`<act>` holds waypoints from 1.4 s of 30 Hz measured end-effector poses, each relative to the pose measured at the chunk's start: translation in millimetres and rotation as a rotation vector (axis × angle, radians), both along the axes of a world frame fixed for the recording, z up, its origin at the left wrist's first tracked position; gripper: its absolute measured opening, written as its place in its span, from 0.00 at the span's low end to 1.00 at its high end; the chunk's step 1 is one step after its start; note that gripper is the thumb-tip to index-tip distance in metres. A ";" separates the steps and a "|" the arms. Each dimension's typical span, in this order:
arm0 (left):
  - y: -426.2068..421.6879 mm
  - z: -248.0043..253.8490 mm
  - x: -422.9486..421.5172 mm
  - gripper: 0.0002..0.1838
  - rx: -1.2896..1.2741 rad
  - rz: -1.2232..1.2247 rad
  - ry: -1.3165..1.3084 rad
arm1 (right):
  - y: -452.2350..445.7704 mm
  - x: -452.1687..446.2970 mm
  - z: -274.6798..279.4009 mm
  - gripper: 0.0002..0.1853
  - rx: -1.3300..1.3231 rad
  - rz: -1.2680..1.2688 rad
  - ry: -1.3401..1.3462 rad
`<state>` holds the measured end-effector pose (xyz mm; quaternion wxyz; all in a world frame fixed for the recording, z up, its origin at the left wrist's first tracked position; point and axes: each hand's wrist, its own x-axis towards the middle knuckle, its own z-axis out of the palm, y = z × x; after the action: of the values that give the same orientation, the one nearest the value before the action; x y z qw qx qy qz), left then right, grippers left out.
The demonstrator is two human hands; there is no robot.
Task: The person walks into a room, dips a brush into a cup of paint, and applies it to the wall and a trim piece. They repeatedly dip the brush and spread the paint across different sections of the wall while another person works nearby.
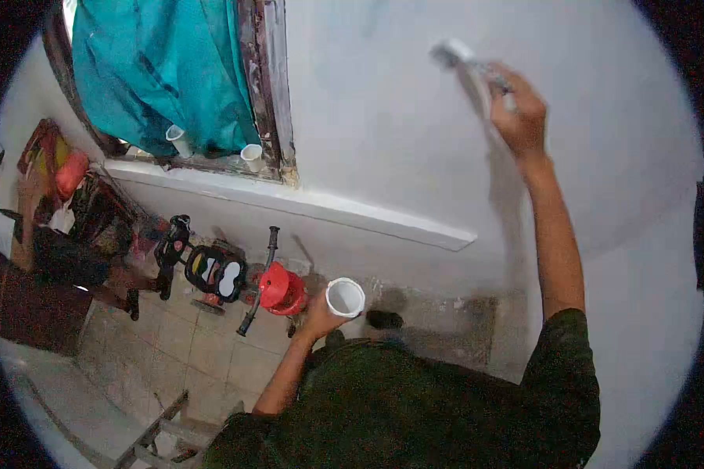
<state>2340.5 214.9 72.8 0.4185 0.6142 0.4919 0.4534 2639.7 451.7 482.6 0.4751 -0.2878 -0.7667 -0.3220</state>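
My right hand [522,117] is raised at the upper right, its fingers closed around the handle of a paintbrush [457,53]. The brush head is blurred and lies close to the white wall [399,117]; whether the bristles touch it I cannot tell. Low in the middle, my left hand [317,317] grips a white plastic cup [352,292] from its left side. The cup's mouth faces up towards me, and its inside looks white.
A white ledge [383,218] runs along the wall below the curtained window [164,70]. Two white cups [252,157] stand on the sill. A child's tricycle [281,288] is on the tiled floor, with a ladder [160,431] at lower left and cluttered furniture far left.
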 end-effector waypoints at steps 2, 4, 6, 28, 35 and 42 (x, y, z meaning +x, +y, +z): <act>0.5 18.7 4.6 0.45 -0.026 0.030 0.054 | -10.1 5.6 18.3 0.17 0.075 -0.038 0.013; 5.2 -3.8 4.1 0.45 -0.034 0.036 0.067 | -12.2 10.6 12.3 0.20 0.255 -0.055 -0.046; 4.5 -7.6 1.9 0.45 -0.042 0.048 0.077 | -12.0 15.5 -30.9 0.22 0.162 -0.100 -0.078; 11.5 -20.3 16.4 0.49 -0.059 -0.057 0.155 | -2.2 -10.3 -282.6 0.15 -0.938 -0.106 -0.118; -2.3 12.7 13.3 0.44 -0.083 -0.022 0.101 | 1.2 22.4 -127.3 0.16 -0.526 -0.122 0.010; 5.4 -2.6 14.7 0.44 -0.090 -0.052 0.131 | -9.5 48.5 28.3 0.17 0.086 -0.121 0.020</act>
<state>2355.3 220.3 70.2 0.4244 0.6355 0.5220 0.3788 2688.2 442.2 510.9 0.4745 -0.3163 -0.7283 -0.3801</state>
